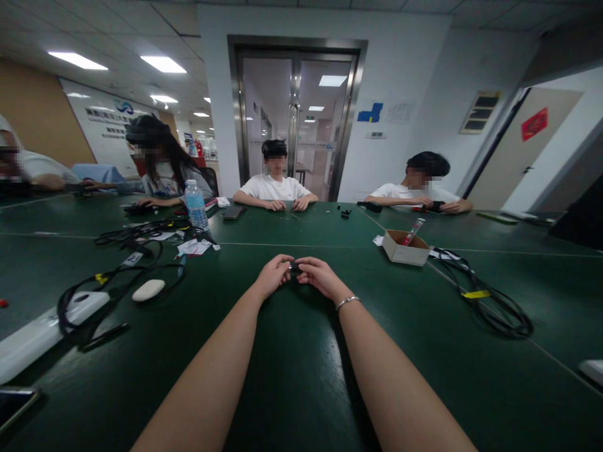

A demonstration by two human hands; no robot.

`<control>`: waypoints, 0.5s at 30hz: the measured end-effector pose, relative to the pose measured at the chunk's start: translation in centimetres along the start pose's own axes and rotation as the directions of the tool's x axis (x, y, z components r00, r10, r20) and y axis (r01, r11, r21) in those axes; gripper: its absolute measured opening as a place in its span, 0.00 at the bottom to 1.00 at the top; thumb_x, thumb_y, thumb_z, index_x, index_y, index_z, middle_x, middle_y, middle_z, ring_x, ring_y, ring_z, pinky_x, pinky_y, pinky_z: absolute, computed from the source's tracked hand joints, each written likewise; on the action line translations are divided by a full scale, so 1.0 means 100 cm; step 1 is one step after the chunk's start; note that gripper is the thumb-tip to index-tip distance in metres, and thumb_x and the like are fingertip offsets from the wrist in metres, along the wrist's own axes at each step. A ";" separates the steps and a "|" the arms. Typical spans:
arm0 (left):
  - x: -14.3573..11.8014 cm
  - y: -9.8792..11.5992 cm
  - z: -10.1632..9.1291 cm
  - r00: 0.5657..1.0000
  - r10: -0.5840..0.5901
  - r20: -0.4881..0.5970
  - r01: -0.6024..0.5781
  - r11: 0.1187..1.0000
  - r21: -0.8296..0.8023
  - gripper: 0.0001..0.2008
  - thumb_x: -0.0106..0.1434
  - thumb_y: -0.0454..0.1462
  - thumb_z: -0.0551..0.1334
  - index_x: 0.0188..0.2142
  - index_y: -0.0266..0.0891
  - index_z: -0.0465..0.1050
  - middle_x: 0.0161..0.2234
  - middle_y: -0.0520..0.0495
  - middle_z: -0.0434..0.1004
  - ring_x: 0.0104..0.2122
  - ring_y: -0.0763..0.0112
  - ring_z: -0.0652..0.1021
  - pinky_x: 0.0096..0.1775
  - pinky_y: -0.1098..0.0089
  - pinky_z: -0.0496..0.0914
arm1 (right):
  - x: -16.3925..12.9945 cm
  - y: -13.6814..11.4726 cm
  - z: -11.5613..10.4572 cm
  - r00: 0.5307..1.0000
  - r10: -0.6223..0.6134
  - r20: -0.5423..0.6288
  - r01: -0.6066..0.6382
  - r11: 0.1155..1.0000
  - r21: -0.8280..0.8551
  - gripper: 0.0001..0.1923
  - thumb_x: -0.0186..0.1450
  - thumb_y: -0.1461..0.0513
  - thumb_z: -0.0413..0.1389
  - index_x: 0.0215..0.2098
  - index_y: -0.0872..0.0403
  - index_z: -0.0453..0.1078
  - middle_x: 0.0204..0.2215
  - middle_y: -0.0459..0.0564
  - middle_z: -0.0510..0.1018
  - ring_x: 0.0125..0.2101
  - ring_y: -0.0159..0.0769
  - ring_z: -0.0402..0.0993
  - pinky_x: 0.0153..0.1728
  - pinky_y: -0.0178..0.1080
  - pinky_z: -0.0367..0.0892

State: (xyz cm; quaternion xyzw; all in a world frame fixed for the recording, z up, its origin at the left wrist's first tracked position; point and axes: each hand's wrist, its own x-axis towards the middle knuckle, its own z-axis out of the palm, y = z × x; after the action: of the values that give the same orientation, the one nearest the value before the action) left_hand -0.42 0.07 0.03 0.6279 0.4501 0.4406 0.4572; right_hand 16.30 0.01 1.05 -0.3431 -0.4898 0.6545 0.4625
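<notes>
Both arms reach forward over the green tabletop (292,339). Between the fingertips is a small black object (294,267), mostly covered by the fingers, so its kind cannot be made out. My left hand (274,276) pinches its left end, where a small shiny spot shows. From the other side, my right hand (318,276) grips it with thumb and fingers closed. A silver bracelet (347,303) circles my right wrist. The two hands nearly meet at the fingertips.
Left lie black cables (136,251), a white mouse (149,290), a white power strip (51,329) and a phone (16,402). A water bottle (196,204) stands behind. Right are a cardboard box (406,251) and coiled cable (494,307). Several people sit around the table.
</notes>
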 end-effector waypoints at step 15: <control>-0.001 -0.001 -0.001 0.998 0.057 -0.016 -0.055 0.996 0.069 0.14 0.60 0.41 0.54 0.43 0.38 0.70 0.24 0.52 0.68 0.21 0.77 0.67 0.24 0.76 0.61 | 0.002 0.003 -0.003 1.000 0.003 0.016 -0.003 1.000 0.004 0.07 0.60 0.71 0.56 0.37 0.60 0.71 0.24 0.51 0.76 0.22 0.29 0.74 0.26 0.30 0.72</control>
State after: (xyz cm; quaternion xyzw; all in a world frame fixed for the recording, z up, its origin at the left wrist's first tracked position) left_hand -0.55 0.00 -0.08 0.6517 0.4512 0.4431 0.4188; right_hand 16.42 0.30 0.73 -0.3375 -0.4916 0.6589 0.4585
